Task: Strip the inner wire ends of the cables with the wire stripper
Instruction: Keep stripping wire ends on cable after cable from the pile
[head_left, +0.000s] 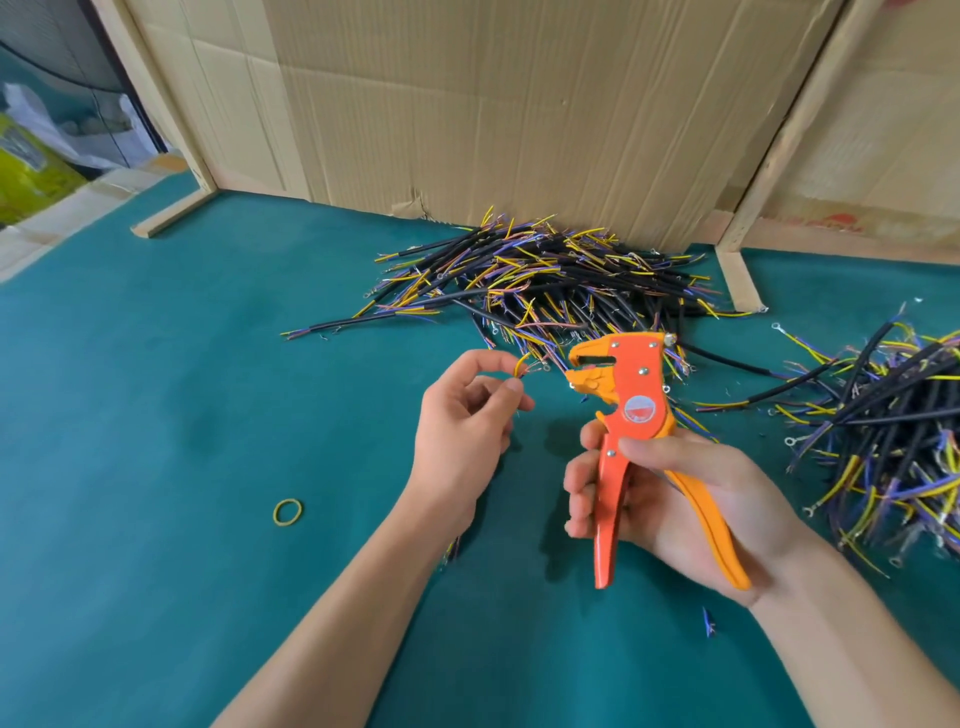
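My right hand (675, 493) grips the handles of an orange wire stripper (631, 415), held upright with its jaws pointing left. My left hand (467, 415) pinches a short yellow inner wire (521, 365) between thumb and forefinger, a little left of the jaws and apart from them. Part of a cable's purple and yellow ends (452, 551) shows under my left wrist; the rest of it is hidden. A large pile of black cables (545, 280) with yellow, purple and pink inner wires lies behind the tool.
A second heap of cables (893, 441) lies at the right edge. A yellow rubber band (287, 512) rests on the green table cover (156, 415). Cardboard walls (493, 104) with wooden posts close off the back. A small purple wire scrap (707, 622) lies near my right wrist.
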